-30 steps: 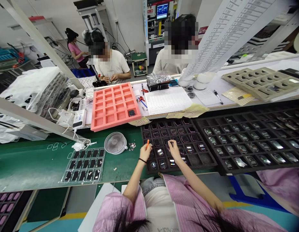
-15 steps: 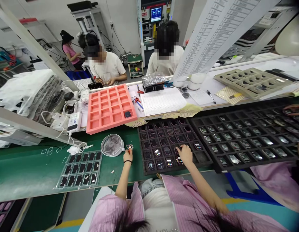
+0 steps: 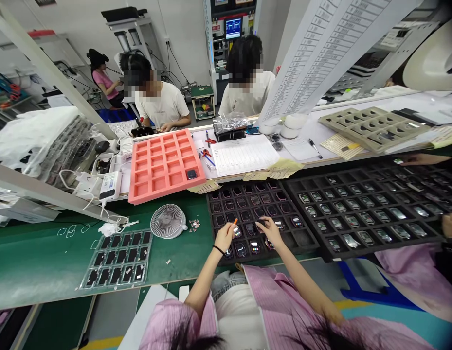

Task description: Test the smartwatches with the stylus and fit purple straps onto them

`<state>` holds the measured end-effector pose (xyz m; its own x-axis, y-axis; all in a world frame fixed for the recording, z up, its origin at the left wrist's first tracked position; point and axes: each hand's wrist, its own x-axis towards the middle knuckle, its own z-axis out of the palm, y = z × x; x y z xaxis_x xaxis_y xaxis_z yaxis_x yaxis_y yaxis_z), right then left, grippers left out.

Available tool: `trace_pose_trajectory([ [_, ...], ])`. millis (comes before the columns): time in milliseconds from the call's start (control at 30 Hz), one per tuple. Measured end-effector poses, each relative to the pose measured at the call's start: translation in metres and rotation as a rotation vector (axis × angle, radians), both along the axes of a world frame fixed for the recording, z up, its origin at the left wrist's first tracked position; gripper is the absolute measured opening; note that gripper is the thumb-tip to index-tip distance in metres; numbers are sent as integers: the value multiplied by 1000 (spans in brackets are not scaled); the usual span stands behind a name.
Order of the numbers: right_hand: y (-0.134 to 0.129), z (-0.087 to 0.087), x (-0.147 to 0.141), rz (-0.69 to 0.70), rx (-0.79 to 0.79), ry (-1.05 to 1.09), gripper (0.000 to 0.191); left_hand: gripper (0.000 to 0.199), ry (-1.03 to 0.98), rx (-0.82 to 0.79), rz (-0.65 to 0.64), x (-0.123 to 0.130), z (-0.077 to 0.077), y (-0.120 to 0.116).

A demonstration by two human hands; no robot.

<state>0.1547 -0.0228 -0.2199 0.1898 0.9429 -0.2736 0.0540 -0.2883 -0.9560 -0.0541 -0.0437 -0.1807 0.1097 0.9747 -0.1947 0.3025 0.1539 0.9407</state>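
Overlooking green bench mat (image 3: 174, 253), black tray (image 3: 302, 240), seated co-worker (image 3: 162, 104) beyond.

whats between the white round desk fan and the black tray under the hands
The head view shows a small heap of silvery scraps on the green mat.

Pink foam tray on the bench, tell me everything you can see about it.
The pink foam tray is a flat, rectangular, salmon-pink block that looks like moulded foam. Raised walls divide it into a grid of square pockets. One dark square device sits in a pocket near the right corner closest to the camera. The tray lies flat but slightly angled on a white bench shelf, and no hand is touching it.
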Motion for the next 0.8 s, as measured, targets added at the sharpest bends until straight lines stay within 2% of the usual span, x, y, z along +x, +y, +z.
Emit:
trace_pose_trajectory([
  [167,6,31,-30,35,23,445,40,47,-201,-165,-114,26,15,0],
  [300,8,52,-46,62,14,644,33,51,-239,-177,-140,33,31,4],
  [467,7,67,-52,74,8,744,32,54,-265,-172,-167,29,41,6],
  [800,5,78,-53,70,-12,847,35,56,-317,-147,-130,32,40,3],
])
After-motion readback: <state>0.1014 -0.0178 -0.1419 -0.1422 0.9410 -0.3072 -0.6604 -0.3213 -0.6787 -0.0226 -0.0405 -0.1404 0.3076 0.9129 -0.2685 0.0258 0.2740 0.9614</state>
